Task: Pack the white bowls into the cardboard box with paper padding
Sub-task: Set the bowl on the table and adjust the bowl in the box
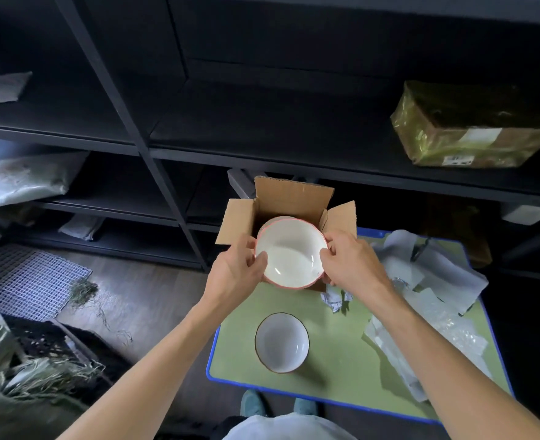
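Because the pink-rimmed bowl (291,252) is gripped at opposite sides of its rim, by the left hand (237,268) and the right hand (351,262), it is kept level and mouth up over the open box (294,195). On each hand the thumb is set on the rim and the fingers are curled round the outer wall, so both hands are closed on the bowl and nothing else is held. This two-sided grip is judged to suit a straight lowering between the flaps, which are folded outward so that the opening is left free. The box is stood at the far edge of the table (341,369). Nearer the front, well apart from the box, the dark-rimmed bowl (282,342) is left upright and untouched, presumably to be packed in its turn. Sheets of paper (434,274) are spread at the right of the table, and a crumpled wad (335,300) is seen just beside the box's near corner; both are taken to be padding kept ready

Much is hidden. The inside of the box is covered almost wholly by the bowl, so it cannot be told whether padding is in it, nor whether the bowl is resting on anything. A second pale rim is glimpsed just behind the bowl's far edge; whether it belongs to another bowl cannot be settled. The fingertips under the bowl are out of sight. The shelves (262,154) behind are too dark to be read, apart from a wrapped parcel (472,125) at upper right
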`<state>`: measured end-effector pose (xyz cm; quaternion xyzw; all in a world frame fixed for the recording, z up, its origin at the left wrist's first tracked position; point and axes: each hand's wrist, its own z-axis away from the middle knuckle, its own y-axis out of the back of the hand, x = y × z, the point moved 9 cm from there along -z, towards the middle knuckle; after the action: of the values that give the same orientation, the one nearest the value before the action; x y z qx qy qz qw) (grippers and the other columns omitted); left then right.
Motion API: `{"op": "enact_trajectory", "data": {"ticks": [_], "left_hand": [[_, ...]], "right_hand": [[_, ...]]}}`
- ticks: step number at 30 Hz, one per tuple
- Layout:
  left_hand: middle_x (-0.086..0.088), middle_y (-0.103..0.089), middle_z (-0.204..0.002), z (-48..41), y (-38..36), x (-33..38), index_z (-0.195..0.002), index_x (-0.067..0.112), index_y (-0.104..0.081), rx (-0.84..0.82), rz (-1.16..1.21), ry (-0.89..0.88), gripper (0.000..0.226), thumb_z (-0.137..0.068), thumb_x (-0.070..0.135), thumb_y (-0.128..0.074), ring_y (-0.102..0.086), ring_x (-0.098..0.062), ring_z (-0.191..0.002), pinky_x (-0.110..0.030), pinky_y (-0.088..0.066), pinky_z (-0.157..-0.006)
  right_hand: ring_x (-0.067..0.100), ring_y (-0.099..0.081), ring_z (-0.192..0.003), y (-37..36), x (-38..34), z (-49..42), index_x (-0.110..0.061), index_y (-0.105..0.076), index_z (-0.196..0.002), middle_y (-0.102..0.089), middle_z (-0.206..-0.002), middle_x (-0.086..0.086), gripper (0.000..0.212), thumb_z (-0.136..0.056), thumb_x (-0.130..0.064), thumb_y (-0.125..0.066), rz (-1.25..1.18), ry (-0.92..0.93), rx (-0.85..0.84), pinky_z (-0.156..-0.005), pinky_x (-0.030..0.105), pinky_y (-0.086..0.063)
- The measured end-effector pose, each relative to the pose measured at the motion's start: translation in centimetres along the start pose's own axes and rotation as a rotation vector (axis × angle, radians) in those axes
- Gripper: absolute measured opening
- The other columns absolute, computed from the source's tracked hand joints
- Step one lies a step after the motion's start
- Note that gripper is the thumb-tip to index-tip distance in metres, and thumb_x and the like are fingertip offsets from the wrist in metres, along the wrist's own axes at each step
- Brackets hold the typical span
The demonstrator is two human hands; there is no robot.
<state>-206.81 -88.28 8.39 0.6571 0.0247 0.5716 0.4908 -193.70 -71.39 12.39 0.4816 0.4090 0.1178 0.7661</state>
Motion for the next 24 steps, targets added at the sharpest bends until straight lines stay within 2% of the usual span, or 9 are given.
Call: {"op": "enact_trajectory", "data": {"ticks": [3, 6, 8, 13, 16, 19, 24], "left_hand": [[0.015, -0.067, -0.061, 2.2, -0.4, -1.1, -0.092, 0.037, -0.040, -0.019, -0.014, 0.002, 0.008, -0.089, 0.034, -0.047, -0.062, -0.005, -0.066, -0.030, -0.041, -0.052], [0.012, -0.064, -0.059, 4.4, -1.3, -2.2, -0.089, 0.035, -0.037, -0.054, -0.006, 0.021, 0.009, -0.087, 0.034, -0.047, -0.065, -0.008, -0.065, -0.029, -0.040, -0.051], [0.010, -0.062, -0.058, 5.8, -2.1, -3.0, -0.088, 0.036, -0.038, -0.082, 0.007, 0.036, 0.011, -0.088, 0.033, -0.048, -0.066, -0.009, -0.063, -0.030, -0.043, -0.050], [0.003, -0.064, -0.062, 8.3, -3.8, -5.7, -0.089, 0.030, -0.038, -0.156, -0.029, 0.100, 0.010, -0.089, 0.031, -0.048, -0.064, -0.021, -0.065, -0.039, -0.050, -0.056], [0.000, -0.067, -0.067, 8.9, -5.2, -6.9, -0.095, 0.024, -0.040, -0.203, -0.072, 0.123, 0.009, -0.092, 0.026, -0.048, -0.064, -0.026, -0.069, -0.042, -0.051, -0.063], [-0.003, -0.069, -0.074, 8.8, -6.7, -7.7, -0.103, 0.018, -0.041, -0.250, -0.110, 0.129, 0.012, -0.096, 0.025, -0.047, -0.065, -0.028, -0.074, -0.042, -0.052, -0.065], [-0.003, -0.070, -0.079, 8.4, -8.0, -8.8, -0.110, 0.017, -0.042, -0.290, -0.139, 0.158, 0.017, -0.098, 0.028, -0.045, -0.066, -0.026, -0.078, -0.042, -0.054, -0.066]], "right_hand": [[0.029, -0.068, -0.079, -1.1, 0.7, 2.1, -0.021, -0.060, -0.102, -0.072, -0.081, 0.001, 0.022, -0.088, -0.015, -0.044, -0.028, 0.009, -0.045, -0.075, 0.040, -0.055], [0.021, -0.069, -0.074, -2.3, 1.5, 4.0, -0.026, -0.059, -0.107, -0.065, -0.074, -0.009, 0.023, -0.090, -0.018, -0.046, -0.041, 0.009, -0.093, -0.069, 0.034, -0.055], [0.020, -0.070, -0.073, -3.5, 2.0, 5.1, -0.026, -0.058, -0.109, -0.057, -0.071, -0.011, 0.021, -0.092, -0.020, -0.046, -0.035, 0.021, -0.133, -0.067, 0.036, -0.055], [0.026, -0.069, -0.080, -7.2, 3.8, 7.3, -0.020, -0.057, -0.116, -0.058, -0.079, -0.002, 0.023, -0.097, -0.025, -0.045, 0.010, 0.009, -0.221, -0.067, 0.039, -0.053], [0.029, -0.069, -0.085, -9.6, 4.8, 7.9, -0.014, -0.055, -0.116, -0.062, -0.085, 0.002, 0.023, -0.098, -0.024, -0.045, 0.036, -0.021, -0.272, -0.071, 0.039, -0.053], [0.031, -0.069, -0.082, -11.5, 5.9, 7.9, -0.012, -0.052, -0.113, -0.069, -0.095, 0.010, 0.021, -0.098, -0.025, -0.045, 0.062, -0.051, -0.289, -0.073, 0.041, -0.053], [0.030, -0.069, -0.075, -13.2, 6.9, 7.7, -0.011, -0.050, -0.113, -0.070, -0.095, 0.010, 0.022, -0.098, -0.026, -0.047, 0.083, -0.075, -0.272, -0.069, 0.041, -0.053]]}}
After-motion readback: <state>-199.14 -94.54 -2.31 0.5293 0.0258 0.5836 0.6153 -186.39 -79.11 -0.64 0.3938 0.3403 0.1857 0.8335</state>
